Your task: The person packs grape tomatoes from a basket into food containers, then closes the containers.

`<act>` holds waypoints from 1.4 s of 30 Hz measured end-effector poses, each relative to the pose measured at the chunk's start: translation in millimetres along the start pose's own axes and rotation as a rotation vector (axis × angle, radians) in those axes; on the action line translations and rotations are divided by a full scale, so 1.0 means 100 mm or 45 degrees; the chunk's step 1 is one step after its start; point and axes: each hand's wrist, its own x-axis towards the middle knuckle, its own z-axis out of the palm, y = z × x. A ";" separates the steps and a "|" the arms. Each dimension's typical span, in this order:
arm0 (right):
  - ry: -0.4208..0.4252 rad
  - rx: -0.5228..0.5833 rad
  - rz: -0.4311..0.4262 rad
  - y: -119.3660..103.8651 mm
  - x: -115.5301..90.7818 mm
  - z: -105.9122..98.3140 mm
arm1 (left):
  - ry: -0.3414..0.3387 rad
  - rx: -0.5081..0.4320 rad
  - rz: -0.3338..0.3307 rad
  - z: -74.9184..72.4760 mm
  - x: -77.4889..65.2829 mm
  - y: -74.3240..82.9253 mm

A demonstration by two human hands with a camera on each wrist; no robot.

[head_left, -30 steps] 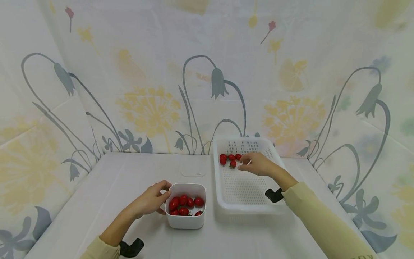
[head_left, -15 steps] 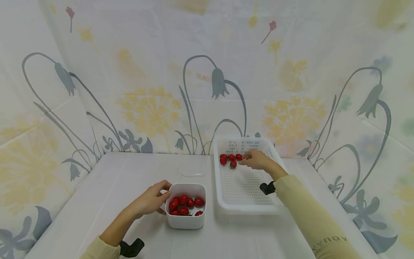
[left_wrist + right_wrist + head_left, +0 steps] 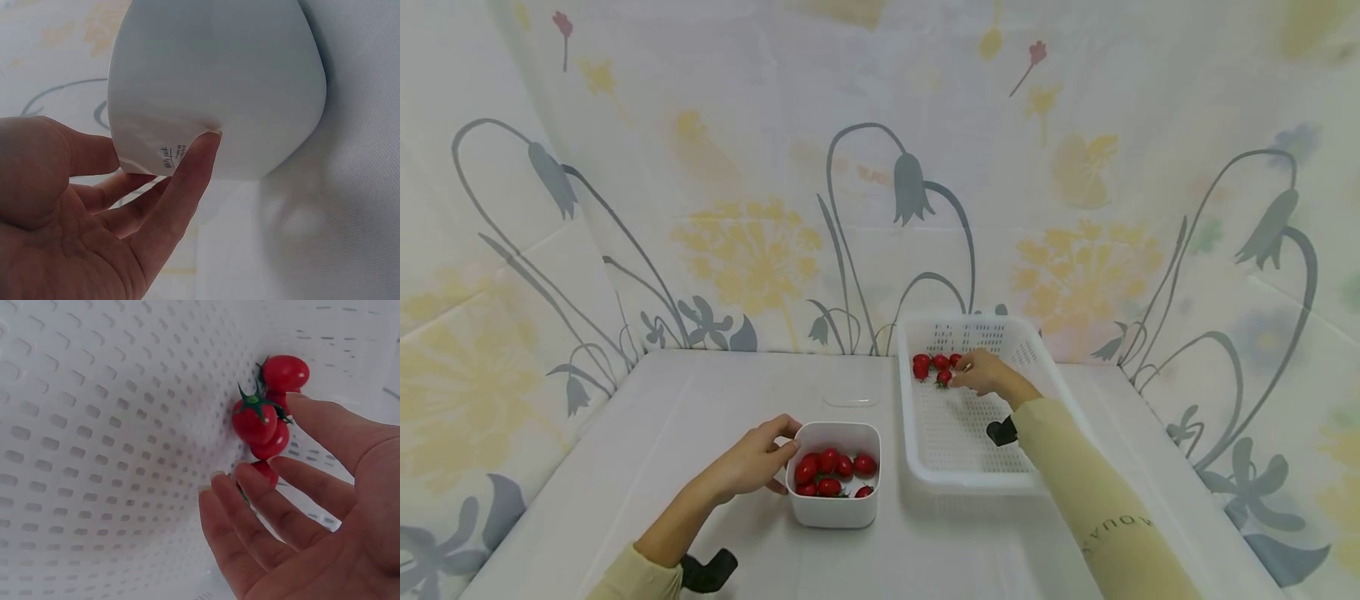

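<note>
In the head view, my left hand (image 3: pixel 751 458) holds a small white box (image 3: pixel 835 512) at its left side, thumb at the rim. The left wrist view has the fingers against the box's outer wall (image 3: pixel 219 69). Several cherry tomatoes (image 3: pixel 829 487) lie inside it. My right hand (image 3: pixel 988 373) reaches into a white perforated basket (image 3: pixel 940 477), beside a cluster of cherry tomatoes (image 3: pixel 942 378). In the right wrist view, thumb and fingers (image 3: pixel 281 512) are spread apart near the tomatoes (image 3: pixel 255 422), with a gap between them and the front one. Fingers partly cover the lowest tomato.
A clear flat lid-like piece (image 3: pixel 850 401) lies behind the box on the white tablecloth (image 3: pixel 700 400). The basket's walls stand up around the right hand. A flower-printed cloth (image 3: pixel 760 167) hangs behind the table.
My right hand first moved slightly back and up in the basket, then left and down towards the front tomato. The left hand and box have stayed in place.
</note>
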 end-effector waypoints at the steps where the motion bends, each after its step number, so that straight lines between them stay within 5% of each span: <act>1: -0.001 -0.002 0.008 0.01 0.03 0.01 | 0.001 0.000 -0.003 0.00 0.00 0.01; 31: -0.022 -0.099 -0.014 0.02 0.24 0.18 | 0.007 0.007 -0.019 0.00 0.01 0.02; 42: -0.196 -0.032 -0.095 -0.11 0.09 0.19 | 0.011 0.007 -0.019 0.00 0.01 0.01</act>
